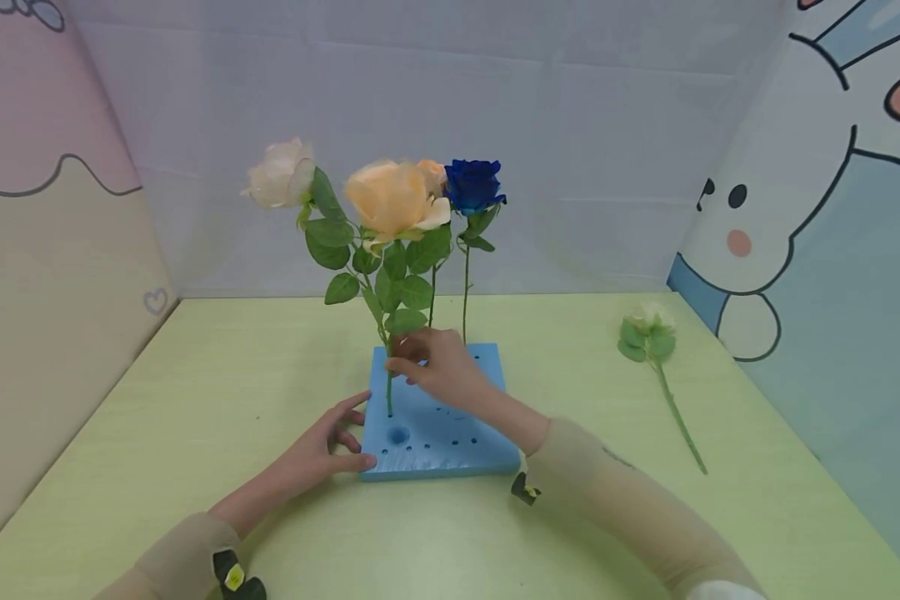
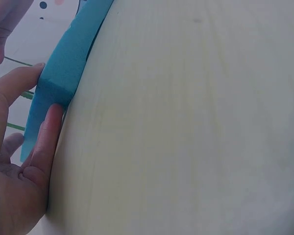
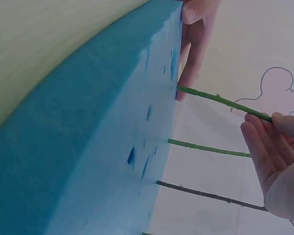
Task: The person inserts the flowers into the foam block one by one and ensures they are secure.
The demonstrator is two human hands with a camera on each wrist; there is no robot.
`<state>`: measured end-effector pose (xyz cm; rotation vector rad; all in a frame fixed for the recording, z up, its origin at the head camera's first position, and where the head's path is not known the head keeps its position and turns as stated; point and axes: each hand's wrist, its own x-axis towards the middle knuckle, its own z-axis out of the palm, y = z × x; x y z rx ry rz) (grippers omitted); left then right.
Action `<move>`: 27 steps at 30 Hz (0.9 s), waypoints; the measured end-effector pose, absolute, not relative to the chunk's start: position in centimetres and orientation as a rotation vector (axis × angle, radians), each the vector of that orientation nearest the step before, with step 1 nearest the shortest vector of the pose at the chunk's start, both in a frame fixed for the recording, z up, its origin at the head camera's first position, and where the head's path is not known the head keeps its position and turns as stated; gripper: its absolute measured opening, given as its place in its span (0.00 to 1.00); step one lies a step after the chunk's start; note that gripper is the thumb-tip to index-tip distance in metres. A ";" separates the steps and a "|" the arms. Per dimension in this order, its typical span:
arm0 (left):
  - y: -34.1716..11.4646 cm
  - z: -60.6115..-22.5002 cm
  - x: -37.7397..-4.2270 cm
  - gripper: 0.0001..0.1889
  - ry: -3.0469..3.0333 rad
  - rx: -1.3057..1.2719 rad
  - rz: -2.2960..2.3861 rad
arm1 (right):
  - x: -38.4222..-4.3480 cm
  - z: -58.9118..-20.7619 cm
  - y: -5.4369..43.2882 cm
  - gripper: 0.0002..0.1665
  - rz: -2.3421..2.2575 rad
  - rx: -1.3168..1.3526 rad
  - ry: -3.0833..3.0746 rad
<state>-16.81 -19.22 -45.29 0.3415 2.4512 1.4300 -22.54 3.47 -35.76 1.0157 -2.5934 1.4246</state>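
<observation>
A blue foam board (image 1: 438, 458) with several holes lies on the table, and several artificial roses stand in it. My right hand (image 1: 442, 367) pinches a green rose stem (image 3: 220, 100) between thumb and fingers; the stem's lower end meets a front-left hole. Above this hand are a large peach rose (image 1: 390, 200) and, leaning left, a pale white rose (image 1: 281, 175). Behind are a second peach rose (image 1: 433, 175), partly hidden, and a dark blue rose (image 1: 472, 185). My left hand (image 1: 318, 446) touches the board's left side and near-left corner with extended fingers and thumb.
A loose white rose (image 1: 656, 346) lies on the table (image 1: 570, 533) at the right, its stem pointing toward me. A pale cloth backdrop (image 1: 570, 142) hangs behind the table, with cartoon-printed panels (image 1: 855, 333) along the sides.
</observation>
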 end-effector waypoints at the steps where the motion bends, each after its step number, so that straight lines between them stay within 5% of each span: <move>1: -19.2 -45.3 -16.8 0.48 2.447 0.342 1.432 | -22.5 -35.8 3.4 0.10 1.416 1.018 -2.600; 27: -19.2 -45.3 -17.0 0.48 2.449 0.347 1.426 | -22.9 -36.8 3.3 0.06 1.514 1.011 -2.594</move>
